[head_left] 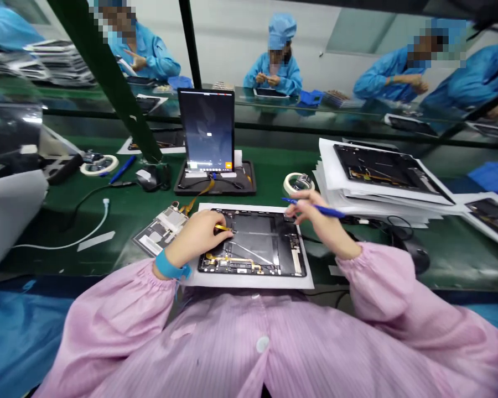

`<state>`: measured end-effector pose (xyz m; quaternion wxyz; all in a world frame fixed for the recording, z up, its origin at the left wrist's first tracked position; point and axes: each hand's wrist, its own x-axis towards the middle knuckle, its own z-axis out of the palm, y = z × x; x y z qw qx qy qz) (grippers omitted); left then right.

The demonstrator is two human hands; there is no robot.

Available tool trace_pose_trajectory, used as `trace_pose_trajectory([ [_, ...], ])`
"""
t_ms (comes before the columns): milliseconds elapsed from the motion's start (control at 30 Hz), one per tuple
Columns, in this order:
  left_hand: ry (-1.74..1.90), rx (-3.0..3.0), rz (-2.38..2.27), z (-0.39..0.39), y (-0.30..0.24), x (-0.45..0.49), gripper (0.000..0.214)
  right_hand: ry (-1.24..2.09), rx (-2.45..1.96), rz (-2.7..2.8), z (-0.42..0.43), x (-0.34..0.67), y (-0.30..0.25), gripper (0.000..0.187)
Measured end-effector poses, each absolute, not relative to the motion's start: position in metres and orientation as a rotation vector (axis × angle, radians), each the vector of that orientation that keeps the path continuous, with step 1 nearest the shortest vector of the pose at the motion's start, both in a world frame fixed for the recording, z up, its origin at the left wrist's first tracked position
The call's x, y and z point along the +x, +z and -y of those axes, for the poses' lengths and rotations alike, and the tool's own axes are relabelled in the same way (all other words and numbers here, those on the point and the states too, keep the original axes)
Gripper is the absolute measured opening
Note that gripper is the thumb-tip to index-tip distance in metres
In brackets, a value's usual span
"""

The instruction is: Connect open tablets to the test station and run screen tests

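An opened tablet point(255, 243) lies on a white sheet point(249, 281) before me, its dark inner side with boards and cables facing up. My left hand point(201, 232) rests over its left part, thumb and fingertips closing around a short orange flex cable point(221, 227). A blue strap circles that wrist. Above the tablet's upper right corner, my right hand point(315, 218) grips a slim blue pen-shaped tool point(330, 211), which lies across the fingers and points left. Left of the tablet is a bare circuit assembly point(160, 229), linked by an orange ribbon cable point(199, 196) toward the stand.
A lit tablet screen point(207, 132) stands upright in a black tray point(216, 188). Stacked sheets with another opened tablet point(390, 168) rise at right, beside a tape roll point(299, 182). A white cable point(66, 243) and blue pen point(122, 169) lie left. Co-workers sit behind the glass partition.
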<state>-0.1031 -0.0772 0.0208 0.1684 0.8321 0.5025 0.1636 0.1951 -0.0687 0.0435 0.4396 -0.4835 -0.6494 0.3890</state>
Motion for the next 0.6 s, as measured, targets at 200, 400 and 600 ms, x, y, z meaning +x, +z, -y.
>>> trace_pose_trajectory([
  [200, 0.362, 2.214, -1.437, 0.075, 0.024, -0.086, 0.022, 0.903, -1.360, 1.432, 0.086, 0.214, -0.006, 0.014],
  [400, 0.369, 1.987, -1.340, 0.067, 0.018, -0.090, 0.012, 0.683, -1.468, 1.528, 0.087, 0.211, -0.006, 0.015],
  [600, 0.379, 1.905, -1.331, 0.063, 0.014, -0.096, 0.014, 0.625, -1.442, 1.640, 0.086, 0.210, -0.009, 0.016],
])
